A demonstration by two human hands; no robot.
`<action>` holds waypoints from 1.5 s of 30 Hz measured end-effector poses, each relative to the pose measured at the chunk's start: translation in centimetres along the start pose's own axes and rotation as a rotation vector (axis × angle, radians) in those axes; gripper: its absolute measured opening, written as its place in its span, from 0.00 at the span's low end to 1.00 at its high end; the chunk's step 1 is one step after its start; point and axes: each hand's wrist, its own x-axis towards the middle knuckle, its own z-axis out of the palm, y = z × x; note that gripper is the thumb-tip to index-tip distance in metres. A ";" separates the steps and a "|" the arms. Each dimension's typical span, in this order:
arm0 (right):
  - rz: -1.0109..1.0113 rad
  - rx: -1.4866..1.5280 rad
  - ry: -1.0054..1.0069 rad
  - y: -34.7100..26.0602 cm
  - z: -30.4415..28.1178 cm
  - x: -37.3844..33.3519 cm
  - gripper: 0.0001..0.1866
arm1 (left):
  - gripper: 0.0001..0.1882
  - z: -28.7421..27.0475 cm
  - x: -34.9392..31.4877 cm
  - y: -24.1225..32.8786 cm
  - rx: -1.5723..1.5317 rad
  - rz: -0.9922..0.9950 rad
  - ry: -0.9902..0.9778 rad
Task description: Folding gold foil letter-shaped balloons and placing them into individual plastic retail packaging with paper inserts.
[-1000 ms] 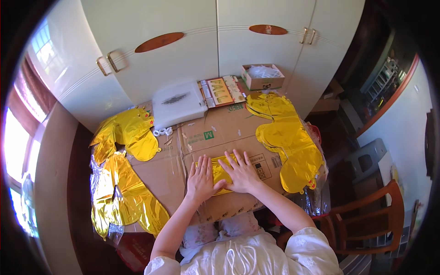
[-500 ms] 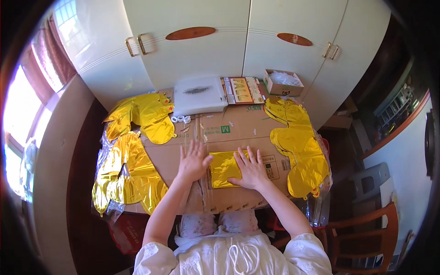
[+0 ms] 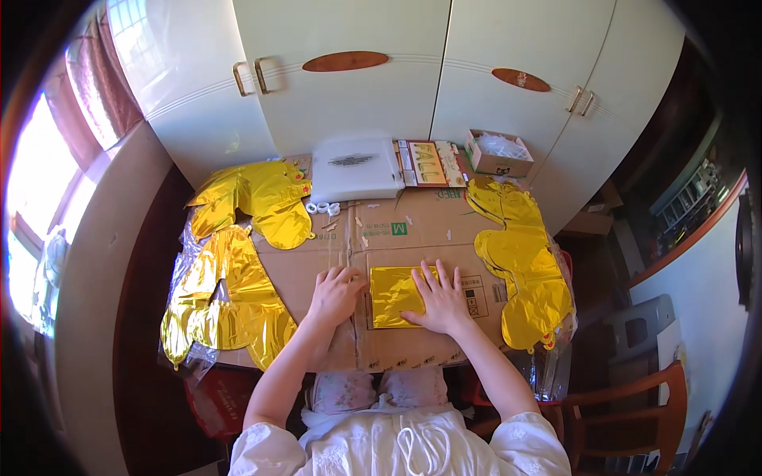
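Note:
A folded gold foil balloon [image 3: 390,297] lies as a flat rectangle on the cardboard [image 3: 333,258] in front of me. My right hand [image 3: 444,305] rests on its right side, palm down, with the fingers stretched and spread. Beside its left edge is my left hand [image 3: 335,295], the fingers curled downward on the cardboard. Those fingertips are hidden, so whether they pinch anything does not show.
Flattened gold foil balloons [image 3: 218,293] are piled on the left, more gold foil balloons [image 3: 533,270] on the right. Behind lie a stack of clear plastic bags [image 3: 355,170], a printed package [image 3: 429,165], white ribbon rolls [image 3: 324,209] and an open box [image 3: 498,155].
My left hand has gone from flat with fingers spread to curled at the foil's left edge. My right hand stays on the foil. The whole view has shifted slightly.

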 end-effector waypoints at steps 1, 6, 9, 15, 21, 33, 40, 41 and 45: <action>-0.002 0.007 0.003 0.0 0.0 0.0 0.54 | 0.19 -0.4 -0.3 -0.5 0.013 0.062 -0.010; -0.015 0.013 0.039 0.1 0.5 0.1 0.53 | 0.25 -1.0 -0.5 -1.9 0.037 0.252 -0.055; -0.014 0.016 0.018 0.0 0.4 0.1 0.52 | 0.25 -0.8 -0.2 -2.7 0.054 0.299 -0.070; -0.013 -0.001 0.006 -0.2 0.0 0.1 0.51 | 0.25 -0.8 0.8 -3.6 0.078 0.382 -0.082; -0.026 0.006 0.068 0.3 0.8 0.0 0.51 | 0.17 -0.2 1.7 -3.0 -0.158 0.136 -0.085; -0.007 -0.017 0.011 -0.2 0.3 0.3 0.51 | 0.12 4.2 7.1 -4.3 -0.471 -0.022 -0.224; -0.014 -0.002 0.020 0.1 0.4 0.1 0.51 | 0.11 1.1 6.2 -1.9 -0.982 -0.492 -0.532; -0.017 0.001 0.021 0.0 0.4 0.1 0.52 | 0.11 1.0 6.1 -2.0 -0.954 -0.499 -0.539; -0.011 0.002 0.008 -0.1 0.3 0.2 0.52 | 0.11 1.9 6.1 -2.0 -0.853 -0.528 -0.518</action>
